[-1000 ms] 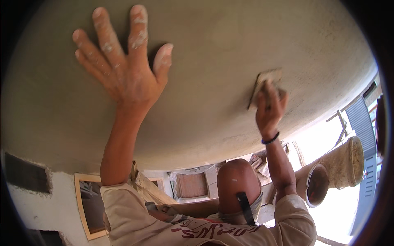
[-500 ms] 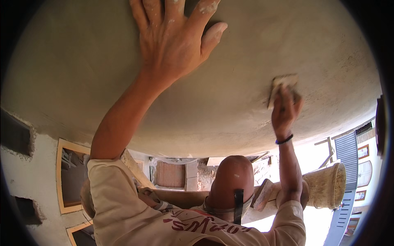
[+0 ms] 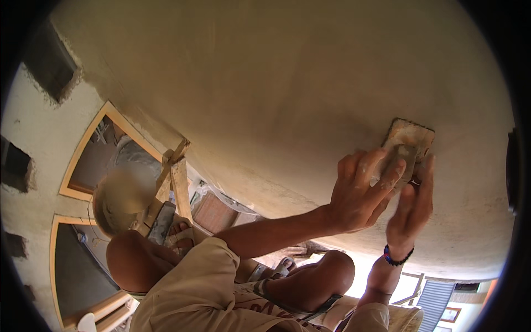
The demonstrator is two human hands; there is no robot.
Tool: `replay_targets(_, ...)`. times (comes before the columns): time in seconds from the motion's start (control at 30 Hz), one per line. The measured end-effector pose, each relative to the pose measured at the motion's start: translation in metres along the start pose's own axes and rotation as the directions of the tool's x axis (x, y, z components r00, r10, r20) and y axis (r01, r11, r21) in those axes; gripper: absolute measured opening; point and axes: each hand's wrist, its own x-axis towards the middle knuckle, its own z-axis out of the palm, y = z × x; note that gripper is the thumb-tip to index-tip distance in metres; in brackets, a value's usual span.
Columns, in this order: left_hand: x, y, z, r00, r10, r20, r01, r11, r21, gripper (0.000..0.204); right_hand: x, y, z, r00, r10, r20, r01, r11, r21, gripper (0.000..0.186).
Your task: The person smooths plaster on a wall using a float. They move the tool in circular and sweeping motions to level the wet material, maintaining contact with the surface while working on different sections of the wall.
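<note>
Two hands meet at a hand float on a broad plastered surface

A head-worn fisheye camera shows a large, grey-brown plastered surface (image 3: 287, 83) filling the scene from eleven round to three o'clock, its edges bowed by the lens. Between two and three o'clock, a small rectangular hand float (image 3: 409, 133) lies against it, its pale face worn and its edges dark. The float's grey handle (image 3: 407, 160) points down toward the person.

The right hand (image 3: 410, 213), between three and four o'clock, reaches up from below; its grip appears closed around the handle, though the other hand hides part of it. A dark beaded bracelet (image 3: 397, 257) circles that wrist at four o'clock. Just beside it, at half past three, is the left hand (image 3: 359, 191), its forearm crossing from seven o'clock. Its fingers are parted and bent beside and over the handle; there is no telling whether this grip clasps it or only rests there. Pale smears mark the fingers.

Toward six o'clock are the person's bent knees and light clothing. At eight o'clock stand rough wooden boards (image 3: 180, 180) and a round container (image 3: 105, 213), partly blurred. Yellowish wooden frames (image 3: 77, 193) line a pale wall (image 3: 36, 113) from eight to nine o'clock, and a dark square opening (image 3: 51, 63) sits at ten.
</note>
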Motion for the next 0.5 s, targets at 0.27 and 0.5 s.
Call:
replay_targets(0.27,0.011,0.016,0.038,0.979,-0.146,-0.14,0.156,0.986,0.063,0.074,0.01,0.028,-0.019,0.963,-0.266,-0.054,0.256,0.957,-0.138,0.043)
replay_targets(0.5,-0.053,-0.09,-0.029,0.974,-0.116,-0.195,0.189,0.892,0.411,0.068,0.008,0.068,-0.07,0.598,-0.567,-0.567,0.478,0.82,-0.316,0.041)
